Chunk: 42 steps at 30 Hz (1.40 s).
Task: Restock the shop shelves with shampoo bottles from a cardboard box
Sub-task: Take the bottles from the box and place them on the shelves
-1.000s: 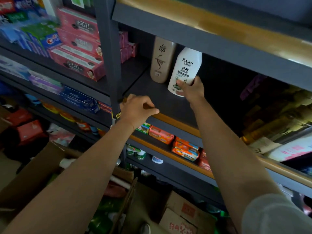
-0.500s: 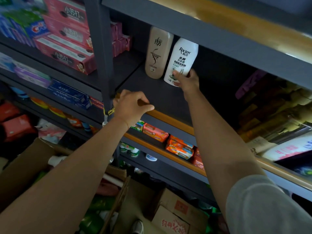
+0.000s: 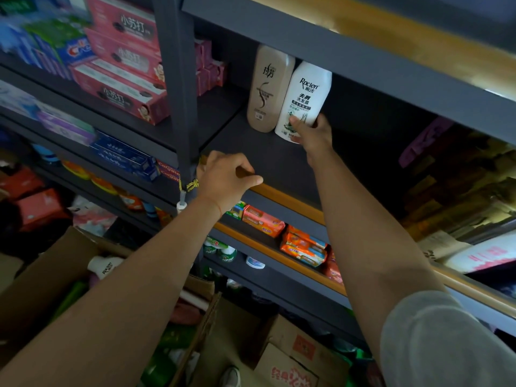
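Head view: my right hand (image 3: 311,134) grips the white Raclen shampoo bottle (image 3: 303,99) low on the shelf (image 3: 268,160), seemingly touching the beige bottle (image 3: 268,88); I should seat it upright before releasing, my left hand (image 3: 223,182) curled on the shelf edge.

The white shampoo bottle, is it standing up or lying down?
Standing up. The white bottle rests on its base on the shelf, beside the beige bottle, gripped by the right hand.

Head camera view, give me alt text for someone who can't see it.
A right hand holds a white shampoo bottle beside a beige bottle on a dark shelf, while the left hand grips the shelf's front edge.
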Each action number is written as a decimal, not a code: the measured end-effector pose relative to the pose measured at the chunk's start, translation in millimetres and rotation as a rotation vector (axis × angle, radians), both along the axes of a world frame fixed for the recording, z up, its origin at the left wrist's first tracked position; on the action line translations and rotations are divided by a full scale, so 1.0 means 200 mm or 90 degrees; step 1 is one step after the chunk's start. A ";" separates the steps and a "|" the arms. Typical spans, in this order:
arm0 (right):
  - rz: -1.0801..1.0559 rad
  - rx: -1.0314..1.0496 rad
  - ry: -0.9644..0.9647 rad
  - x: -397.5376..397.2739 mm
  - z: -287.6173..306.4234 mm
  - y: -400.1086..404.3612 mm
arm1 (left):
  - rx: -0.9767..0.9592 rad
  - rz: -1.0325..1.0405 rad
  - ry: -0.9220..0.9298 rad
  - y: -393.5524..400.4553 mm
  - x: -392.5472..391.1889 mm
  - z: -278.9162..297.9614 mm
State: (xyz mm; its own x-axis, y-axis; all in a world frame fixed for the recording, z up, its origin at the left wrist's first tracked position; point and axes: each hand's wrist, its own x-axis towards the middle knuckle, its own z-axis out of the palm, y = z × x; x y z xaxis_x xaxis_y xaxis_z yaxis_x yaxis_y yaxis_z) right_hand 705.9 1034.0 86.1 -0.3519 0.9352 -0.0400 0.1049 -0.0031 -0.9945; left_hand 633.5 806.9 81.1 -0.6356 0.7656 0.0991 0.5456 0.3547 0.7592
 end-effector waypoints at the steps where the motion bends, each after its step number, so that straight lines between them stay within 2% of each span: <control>1: 0.001 -0.001 -0.002 -0.01 0.00 0.00 | 0.001 0.000 -0.001 0.00 0.00 0.00; 7: -0.009 -0.012 -0.018 -0.01 0.00 -0.02 | 0.004 -0.004 0.018 0.01 -0.01 -0.01; 12: -0.086 0.022 -0.029 0.04 0.05 -0.23 | 0.006 -0.034 0.032 0.01 -0.02 -0.03; 14: -0.089 0.057 -0.003 0.07 0.10 -0.41 | 0.086 -0.060 0.044 -0.03 -0.03 -0.06; 17: 0.058 0.057 0.068 0.07 0.14 -0.75 | 0.237 -0.020 0.105 -0.25 -0.06 -0.16; 19: 0.197 0.007 0.070 0.02 0.07 -0.99 | 0.178 0.048 0.079 -0.48 -0.09 -0.31; 21: 0.319 -0.067 0.009 -0.05 -0.08 -1.20 | 0.038 0.130 -0.001 -0.74 -0.15 -0.54; 24: 0.454 -0.206 -0.172 -0.18 -0.46 -1.50 | -0.183 0.265 -0.101 -1.19 -0.24 -0.86; 27: 0.534 -0.295 -0.341 -0.29 -0.87 -1.77 | -0.363 0.326 -0.061 -1.60 -0.29 -1.12; 29: 0.558 -0.298 -0.426 -0.34 -1.12 -1.90 | -0.444 0.349 -0.014 -1.80 -0.29 -1.24; 32: 0.564 -0.243 -0.527 -0.39 -1.39 -2.01 | -0.489 0.328 0.040 -1.99 -0.26 -1.37; 38: 0.543 -0.088 -0.658 -0.48 -1.67 -2.05 | -0.417 0.344 0.083 -2.09 -0.23 -1.46; 42: 0.544 -0.032 -0.764 -0.48 -1.86 -2.04 | -0.383 0.352 0.106 -2.10 -0.23 -1.47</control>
State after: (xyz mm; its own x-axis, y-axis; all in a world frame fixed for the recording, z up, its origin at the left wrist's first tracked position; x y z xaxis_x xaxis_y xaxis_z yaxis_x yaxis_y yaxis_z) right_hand 609.2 626.5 -286.9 -0.5173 0.4546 -0.7251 0.8357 0.4509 -0.3135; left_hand 587.5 386.9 -213.3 -0.9489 0.2991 -0.1009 0.2614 0.9237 0.2800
